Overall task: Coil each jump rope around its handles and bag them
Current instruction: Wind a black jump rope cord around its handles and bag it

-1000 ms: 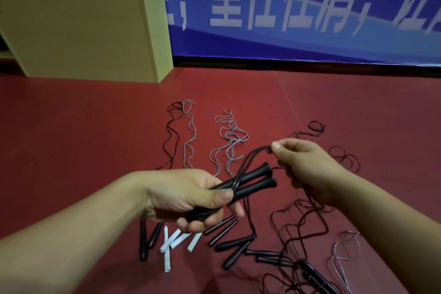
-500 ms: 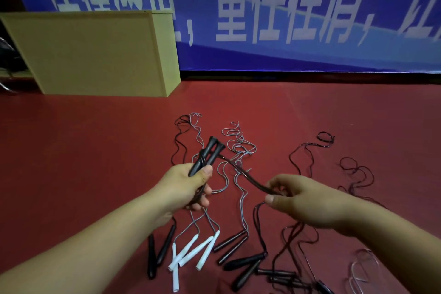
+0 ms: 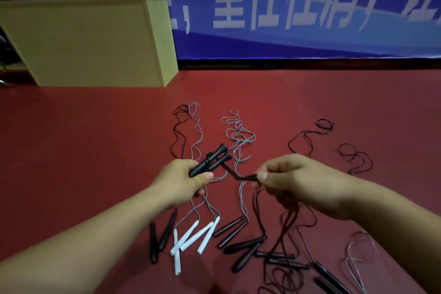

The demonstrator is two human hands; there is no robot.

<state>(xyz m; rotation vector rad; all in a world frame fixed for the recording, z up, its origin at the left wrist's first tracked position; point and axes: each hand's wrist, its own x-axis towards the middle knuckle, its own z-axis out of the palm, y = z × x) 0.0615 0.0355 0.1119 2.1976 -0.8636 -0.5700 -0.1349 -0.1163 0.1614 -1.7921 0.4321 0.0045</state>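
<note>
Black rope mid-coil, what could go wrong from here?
1. The right hand pinches the black rope close to the black handles that the left hand grips; its slack runs down into the tangled ropes and may snag.
2. Only one wrap shows, so it could slip off the handles.

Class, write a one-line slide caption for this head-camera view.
Left hand grips paired black handles while right hand pinches their black cord, other ropes lying on the red floor.

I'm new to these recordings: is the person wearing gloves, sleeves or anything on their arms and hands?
No. Both the left hand and the right hand are bare, with no gloves, rings or watch visible, and both forearms are uncovered as far as the picture shows.
</note>
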